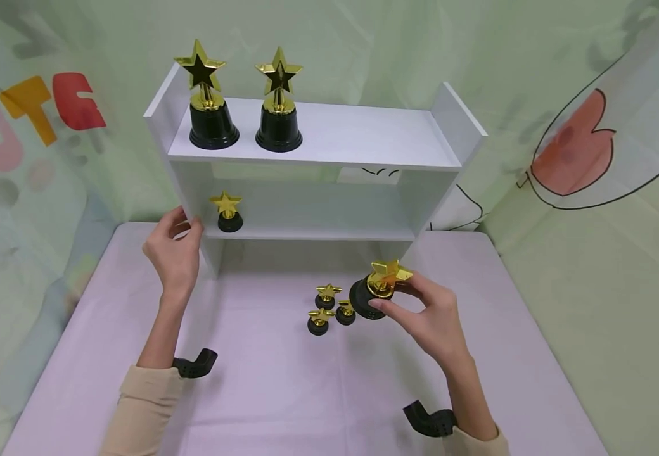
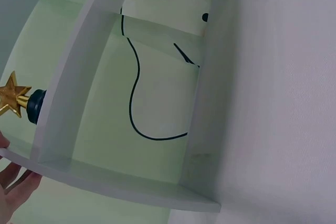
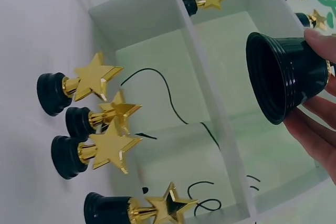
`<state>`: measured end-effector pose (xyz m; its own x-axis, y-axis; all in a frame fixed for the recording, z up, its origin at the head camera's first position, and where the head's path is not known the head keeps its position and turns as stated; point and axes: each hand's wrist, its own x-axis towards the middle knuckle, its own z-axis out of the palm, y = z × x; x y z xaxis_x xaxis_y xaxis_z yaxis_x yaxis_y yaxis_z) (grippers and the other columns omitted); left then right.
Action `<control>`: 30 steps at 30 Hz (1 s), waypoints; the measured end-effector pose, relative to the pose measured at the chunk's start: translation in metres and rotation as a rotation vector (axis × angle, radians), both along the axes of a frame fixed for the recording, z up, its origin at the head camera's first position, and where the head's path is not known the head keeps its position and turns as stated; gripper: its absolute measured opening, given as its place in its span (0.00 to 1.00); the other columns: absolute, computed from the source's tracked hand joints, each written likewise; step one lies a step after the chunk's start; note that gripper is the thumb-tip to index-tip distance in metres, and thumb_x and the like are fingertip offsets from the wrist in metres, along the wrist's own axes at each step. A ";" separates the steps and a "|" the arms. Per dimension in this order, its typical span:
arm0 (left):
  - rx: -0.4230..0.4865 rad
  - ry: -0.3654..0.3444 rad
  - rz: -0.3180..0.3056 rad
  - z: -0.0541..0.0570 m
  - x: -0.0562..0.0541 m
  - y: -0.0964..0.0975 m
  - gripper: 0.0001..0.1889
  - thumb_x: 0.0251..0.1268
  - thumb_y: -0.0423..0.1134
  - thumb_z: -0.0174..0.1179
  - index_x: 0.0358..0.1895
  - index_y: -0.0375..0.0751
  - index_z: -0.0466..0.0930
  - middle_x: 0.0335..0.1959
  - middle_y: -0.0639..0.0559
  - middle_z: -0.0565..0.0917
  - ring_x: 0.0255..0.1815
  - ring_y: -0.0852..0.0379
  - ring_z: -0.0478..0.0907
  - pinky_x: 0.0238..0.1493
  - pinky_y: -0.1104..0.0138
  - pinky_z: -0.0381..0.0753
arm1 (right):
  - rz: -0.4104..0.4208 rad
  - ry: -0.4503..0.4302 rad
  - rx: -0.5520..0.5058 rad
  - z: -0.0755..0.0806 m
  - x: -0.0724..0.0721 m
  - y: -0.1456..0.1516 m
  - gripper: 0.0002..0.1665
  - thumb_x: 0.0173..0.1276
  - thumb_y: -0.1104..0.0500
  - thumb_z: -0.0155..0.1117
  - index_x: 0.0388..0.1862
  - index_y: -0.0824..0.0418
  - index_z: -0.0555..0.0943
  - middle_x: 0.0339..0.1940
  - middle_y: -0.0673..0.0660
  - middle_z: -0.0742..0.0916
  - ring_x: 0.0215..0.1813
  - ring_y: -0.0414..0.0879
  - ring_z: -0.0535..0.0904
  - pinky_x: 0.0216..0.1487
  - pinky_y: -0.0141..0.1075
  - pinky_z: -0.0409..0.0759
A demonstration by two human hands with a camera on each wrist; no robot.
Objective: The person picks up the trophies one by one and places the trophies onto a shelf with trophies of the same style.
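My right hand (image 1: pixel 435 316) holds a large star trophy (image 1: pixel 372 293) tilted in front of the shelf, with the thumb and fingers about its black base. The hollow underside of that base faces the camera in the right wrist view. With thumb and fingers on opposite faces, my left hand (image 1: pixel 175 253) grips the left side panel of the white shelf unit (image 1: pixel 358 136). Close to those fingers, a small gold star trophy (image 1: pixel 229 214) stands on the middle board. Two larger trophies, one at the left (image 1: pixel 212 123) and a second trophy (image 1: pixel 279 126) beside it, stand on the top board.
Three small trophies (image 1: pixel 319 322) stand grouped on the cloth-covered table (image 1: pixel 272 386), left of the held one. A taller trophy (image 3: pixel 110 209) stands near them in the right wrist view. Behind the shelf hangs a pale green printed curtain (image 1: pixel 364 50).
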<state>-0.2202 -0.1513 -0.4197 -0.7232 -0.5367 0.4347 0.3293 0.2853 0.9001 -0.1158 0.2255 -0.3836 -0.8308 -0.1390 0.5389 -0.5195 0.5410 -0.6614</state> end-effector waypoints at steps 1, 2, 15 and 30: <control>0.000 0.001 0.000 0.000 0.000 0.000 0.12 0.68 0.32 0.65 0.53 0.36 0.89 0.46 0.40 0.89 0.37 0.65 0.82 0.40 0.81 0.80 | 0.006 0.005 -0.005 0.003 -0.001 -0.001 0.26 0.46 0.72 0.84 0.47 0.65 0.86 0.41 0.57 0.92 0.46 0.32 0.85 0.55 0.21 0.80; -0.001 0.000 0.001 -0.001 0.000 0.000 0.13 0.68 0.32 0.65 0.53 0.36 0.89 0.46 0.40 0.89 0.37 0.65 0.82 0.40 0.81 0.80 | 0.012 0.008 -0.011 0.006 -0.002 -0.001 0.26 0.46 0.72 0.84 0.47 0.65 0.86 0.41 0.57 0.92 0.46 0.32 0.85 0.54 0.22 0.81; -0.013 -0.021 0.022 0.025 0.017 0.013 0.13 0.68 0.27 0.61 0.53 0.28 0.87 0.47 0.32 0.87 0.36 0.71 0.79 0.40 0.82 0.78 | 0.052 0.020 -0.059 0.035 -0.013 -0.009 0.25 0.48 0.74 0.82 0.46 0.65 0.87 0.41 0.59 0.91 0.46 0.33 0.86 0.55 0.25 0.82; -0.006 -0.010 0.005 0.001 0.001 -0.001 0.13 0.68 0.32 0.64 0.52 0.38 0.89 0.46 0.40 0.89 0.37 0.71 0.82 0.41 0.80 0.81 | 0.082 -0.009 -0.082 0.065 -0.029 -0.015 0.27 0.49 0.76 0.80 0.51 0.68 0.85 0.44 0.43 0.88 0.48 0.36 0.86 0.57 0.27 0.82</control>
<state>-0.2191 -0.1522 -0.4187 -0.7249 -0.5373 0.4310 0.3193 0.2922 0.9015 -0.1451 0.2102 -0.3181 -0.8236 -0.1623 0.5435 -0.5533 0.4408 -0.7068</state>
